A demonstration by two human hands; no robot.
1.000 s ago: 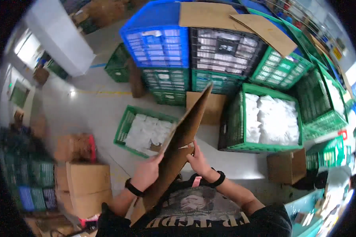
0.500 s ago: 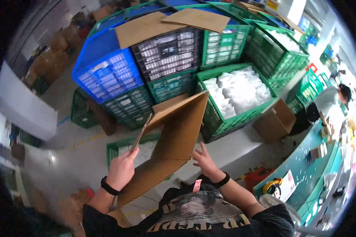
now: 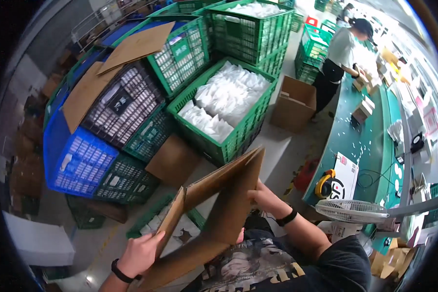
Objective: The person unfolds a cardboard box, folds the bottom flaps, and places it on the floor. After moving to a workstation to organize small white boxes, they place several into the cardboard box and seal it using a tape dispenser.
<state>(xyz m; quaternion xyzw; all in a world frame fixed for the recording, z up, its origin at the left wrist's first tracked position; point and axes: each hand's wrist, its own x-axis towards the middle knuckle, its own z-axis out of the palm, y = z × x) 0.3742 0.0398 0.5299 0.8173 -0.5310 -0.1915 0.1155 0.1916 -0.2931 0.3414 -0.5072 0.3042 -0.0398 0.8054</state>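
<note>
A brown cardboard box (image 3: 228, 214) stands unfolded in front of me, tilted. Through its opening a green crate (image 3: 146, 225) with white bags shows on the floor below. My left hand (image 3: 140, 255) is closed on the box's left edge, thumb on top. On the other side, my right hand (image 3: 269, 200) presses against the right panel with its fingers curled at the cardboard; some fingertips are hidden. Both wrists carry black bands.
Ahead stands a green crate (image 3: 258, 109) full of white bags. Stacked blue (image 3: 78, 165) and green crates rise at left, flat cardboard (image 3: 136, 46) on top. At right, a green worktable (image 3: 343, 131) holds a yellow tape dispenser (image 3: 325, 184); a fan (image 3: 350, 210) is nearby. A co-worker (image 3: 343, 53) stands beyond.
My view has swung to the right. My right hand, with fingers spread before, is now curled against the right panel. My left hand keeps its hold on the box.
</note>
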